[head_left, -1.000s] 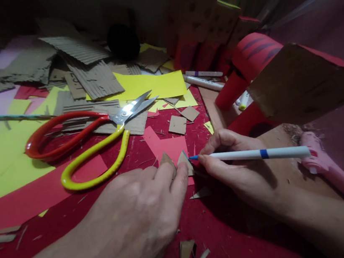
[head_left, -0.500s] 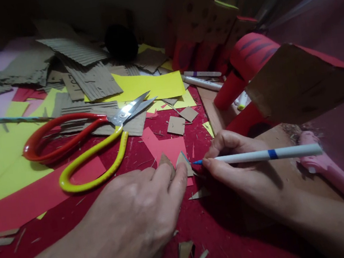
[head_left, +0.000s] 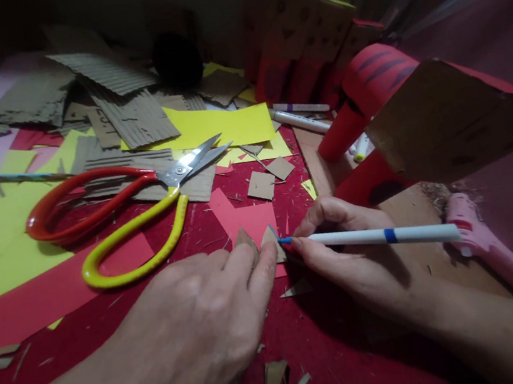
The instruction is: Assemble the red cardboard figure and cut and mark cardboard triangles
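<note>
My right hand [head_left: 344, 250] is closed in a pinch around a white marker [head_left: 357, 238] with a blue band. Its blue tip touches the right edge of a small pointed cardboard piece [head_left: 269, 239], where a blue line shows near the point. My left hand [head_left: 210, 305] presses that piece down with its fingertips. Beside it, under the same fingers, sits a second pointed cardboard piece [head_left: 244, 240]; the lower parts of both are hidden. Both rest on a cut piece of red paper [head_left: 255, 217]. Below the marker tip lies a thin cardboard triangle [head_left: 296, 289].
Open scissors [head_left: 178, 171] with red and yellow handles lie left of the work. Behind them are cardboard scraps [head_left: 143, 119] and yellow paper [head_left: 229, 126]. A red paper and cardboard figure [head_left: 378, 75] stands right, near a pink glue gun [head_left: 495, 249].
My right hand has moved the marker slightly left, bringing its tip onto the cardboard's edge. My left hand keeps its hold. The view has shifted a little.
</note>
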Demonstrator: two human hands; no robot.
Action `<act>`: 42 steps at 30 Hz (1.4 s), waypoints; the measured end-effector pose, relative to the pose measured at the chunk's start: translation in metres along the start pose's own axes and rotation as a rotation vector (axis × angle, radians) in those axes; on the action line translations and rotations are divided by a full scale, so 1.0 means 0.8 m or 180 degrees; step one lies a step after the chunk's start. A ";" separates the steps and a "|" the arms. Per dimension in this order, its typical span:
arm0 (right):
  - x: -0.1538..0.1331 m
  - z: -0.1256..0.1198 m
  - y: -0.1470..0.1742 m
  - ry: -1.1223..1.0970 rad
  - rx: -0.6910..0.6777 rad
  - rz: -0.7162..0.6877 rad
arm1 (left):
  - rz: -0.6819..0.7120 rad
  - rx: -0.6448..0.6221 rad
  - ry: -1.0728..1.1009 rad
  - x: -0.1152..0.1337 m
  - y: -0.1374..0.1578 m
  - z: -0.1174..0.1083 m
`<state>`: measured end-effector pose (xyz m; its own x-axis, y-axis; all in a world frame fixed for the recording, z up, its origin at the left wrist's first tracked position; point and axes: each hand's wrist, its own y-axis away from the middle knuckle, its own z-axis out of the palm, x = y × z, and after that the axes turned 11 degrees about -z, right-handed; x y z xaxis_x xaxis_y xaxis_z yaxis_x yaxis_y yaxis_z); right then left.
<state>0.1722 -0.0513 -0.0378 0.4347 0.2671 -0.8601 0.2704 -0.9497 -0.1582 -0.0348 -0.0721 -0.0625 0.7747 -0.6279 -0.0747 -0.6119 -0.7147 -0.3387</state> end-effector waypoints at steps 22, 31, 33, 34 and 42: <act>-0.003 -0.007 0.000 -0.0046 -0.0111 0.0043 | 0.0041 -0.0232 -0.0072 -0.001 -0.001 -0.005; 0.000 -0.005 0.001 -0.0041 -0.0030 0.0189 | 0.0106 -0.0562 -0.0162 -0.002 -0.004 -0.017; -0.001 -0.007 0.001 -0.0033 -0.0078 0.0217 | 0.0101 -0.0535 -0.0180 -0.003 -0.005 -0.021; -0.001 -0.007 0.001 -0.0053 -0.0097 0.0235 | 0.0094 -0.0512 -0.0184 -0.003 -0.005 -0.022; -0.001 -0.003 0.001 -0.0110 0.0031 0.0230 | 0.0080 -0.0556 -0.0236 0.000 -0.006 -0.023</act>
<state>0.1738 -0.0516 -0.0361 0.4228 0.1921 -0.8856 0.2311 -0.9678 -0.0996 -0.0349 -0.0740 -0.0437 0.7645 -0.6264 -0.1522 -0.6446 -0.7458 -0.1683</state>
